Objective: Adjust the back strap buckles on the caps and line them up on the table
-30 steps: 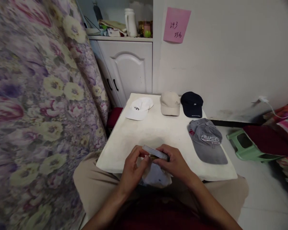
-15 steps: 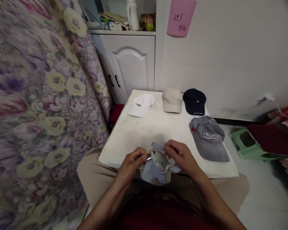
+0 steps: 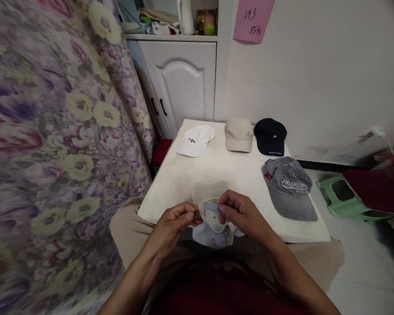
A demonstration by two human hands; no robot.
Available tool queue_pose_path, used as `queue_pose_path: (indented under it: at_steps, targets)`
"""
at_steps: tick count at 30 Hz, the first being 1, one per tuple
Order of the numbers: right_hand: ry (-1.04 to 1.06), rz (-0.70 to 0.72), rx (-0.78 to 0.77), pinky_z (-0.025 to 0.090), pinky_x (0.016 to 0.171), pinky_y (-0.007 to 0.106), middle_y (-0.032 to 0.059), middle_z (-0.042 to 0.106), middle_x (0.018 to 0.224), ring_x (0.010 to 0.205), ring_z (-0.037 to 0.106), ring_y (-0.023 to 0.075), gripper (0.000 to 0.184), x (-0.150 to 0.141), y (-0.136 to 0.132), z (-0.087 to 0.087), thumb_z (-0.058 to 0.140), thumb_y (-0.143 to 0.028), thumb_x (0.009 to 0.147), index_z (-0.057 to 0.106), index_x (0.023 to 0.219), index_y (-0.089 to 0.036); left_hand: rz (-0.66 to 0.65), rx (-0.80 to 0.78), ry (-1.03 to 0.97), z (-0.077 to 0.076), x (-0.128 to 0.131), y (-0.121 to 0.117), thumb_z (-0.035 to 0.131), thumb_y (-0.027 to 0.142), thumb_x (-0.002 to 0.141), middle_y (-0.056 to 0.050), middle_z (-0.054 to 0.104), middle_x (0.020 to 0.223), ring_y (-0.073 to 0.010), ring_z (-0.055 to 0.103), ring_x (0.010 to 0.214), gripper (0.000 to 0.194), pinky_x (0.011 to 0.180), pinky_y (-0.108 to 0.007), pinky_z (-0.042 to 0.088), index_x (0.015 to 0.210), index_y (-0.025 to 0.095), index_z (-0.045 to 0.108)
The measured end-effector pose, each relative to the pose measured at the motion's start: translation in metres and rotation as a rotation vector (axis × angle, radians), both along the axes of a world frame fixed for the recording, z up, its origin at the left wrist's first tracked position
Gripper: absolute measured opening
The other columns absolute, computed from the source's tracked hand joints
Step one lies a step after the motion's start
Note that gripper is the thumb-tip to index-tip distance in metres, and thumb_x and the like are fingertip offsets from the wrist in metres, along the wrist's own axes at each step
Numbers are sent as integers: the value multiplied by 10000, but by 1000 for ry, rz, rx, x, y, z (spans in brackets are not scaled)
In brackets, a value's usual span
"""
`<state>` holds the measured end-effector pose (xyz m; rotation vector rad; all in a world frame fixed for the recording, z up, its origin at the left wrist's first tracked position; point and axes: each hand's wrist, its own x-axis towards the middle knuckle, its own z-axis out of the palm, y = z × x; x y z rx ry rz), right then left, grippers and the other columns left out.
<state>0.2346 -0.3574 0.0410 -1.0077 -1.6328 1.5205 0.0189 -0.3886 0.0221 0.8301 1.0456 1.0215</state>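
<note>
A pale blue cap (image 3: 212, 236) rests at the table's near edge, its opening and lighter inside facing up. My left hand (image 3: 177, 221) pinches a small brass-coloured buckle (image 3: 198, 215) at the cap's left side. A light blue-grey strap (image 3: 211, 206) lies across the opening, and the fingers of my right hand (image 3: 239, 212) are closed on its right end. Part of the cap's right side is hidden behind that hand.
On the white table (image 3: 170, 188) lie a white cap (image 3: 197, 141), a beige cap (image 3: 239, 134), a navy cap (image 3: 270, 136) and a grey cap (image 3: 289, 188). A floral curtain (image 3: 68, 153) hangs at left. A green stool (image 3: 348, 199) stands at right.
The strap, earlier held up between both hands, has come down across the cap's opening. My left hand has drawn slightly left with the buckle now showing. The view has tilted down somewhat.
</note>
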Motion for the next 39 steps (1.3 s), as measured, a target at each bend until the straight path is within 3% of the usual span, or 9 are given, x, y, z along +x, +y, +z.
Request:
queue_pose_path:
  at_steps: [4, 8, 15, 24, 39]
  targets:
    - [17, 39, -39, 381, 549, 233, -25, 592, 613, 554, 511, 113, 104, -4, -1, -1, 549, -274, 892, 596, 893, -181, -21, 11, -42, -7, -1, 1, 754, 303, 740, -17, 605, 775, -110, 532, 642, 173, 606, -221, 406, 782, 149, 687]
    - [9, 32, -70, 363, 514, 222, -38, 552, 580, 516, 484, 101, 95, -8, -1, -4, 568, -266, 871, 596, 845, -180, -9, 18, -87, -15, 0, 3, 777, 285, 718, -5, 578, 887, -64, 445, 598, 163, 539, -204, 338, 766, 157, 688]
    - [17, 20, -125, 344, 467, 205, -54, 503, 563, 468, 451, 79, 104, -8, 0, -7, 587, -260, 839, 577, 779, -176, -37, 64, -74, -17, 1, 4, 761, 307, 740, -19, 524, 913, -74, 427, 634, 170, 541, -202, 335, 776, 153, 699]
    - [-51, 4, -80, 373, 488, 205, -45, 535, 553, 486, 488, 89, 67, -4, 1, -5, 560, -204, 826, 575, 770, -170, -109, 125, 3, -15, 1, 5, 700, 278, 803, -14, 517, 923, -61, 474, 604, 145, 576, -215, 375, 756, 141, 684]
    - [7, 49, -106, 365, 483, 204, -50, 516, 584, 487, 490, 84, 77, 1, 3, -4, 579, -224, 815, 572, 768, -163, -149, 150, 38, -17, 2, 8, 683, 299, 814, -7, 505, 892, -74, 478, 605, 167, 575, -220, 363, 746, 148, 670]
